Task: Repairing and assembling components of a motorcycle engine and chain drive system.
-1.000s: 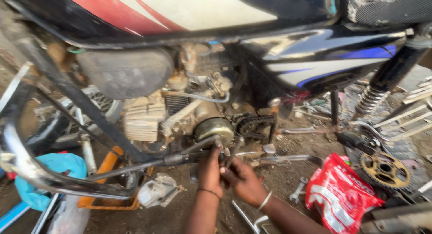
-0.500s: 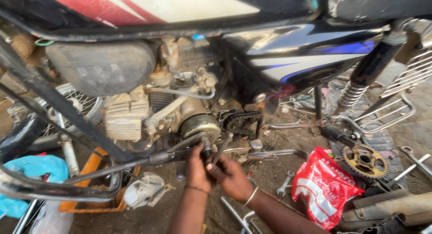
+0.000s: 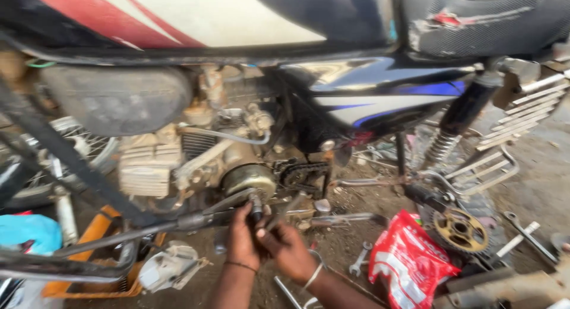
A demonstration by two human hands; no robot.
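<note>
Both hands at engine (image 3: 196, 166) underside: left hand (image 3: 242, 237) wrapped round lever (image 3: 256, 207), right hand (image 3: 288, 249) pinching same lever just beside. Chain (image 3: 303, 173) right of engine, near. Risk: greasy lever slips, knuckles strike casing; 2 hands crowded.

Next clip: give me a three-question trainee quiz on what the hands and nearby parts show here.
1. True or false: both hands meet at the small black lever under the engine.
2. Which lies nearest the red packet? A) sprocket B) blue bag C) spoked wheel
3. What does the right hand wear at the wrist?

Key: 1 true, the left hand included; 2 A; 3 a pale bangle.
</note>
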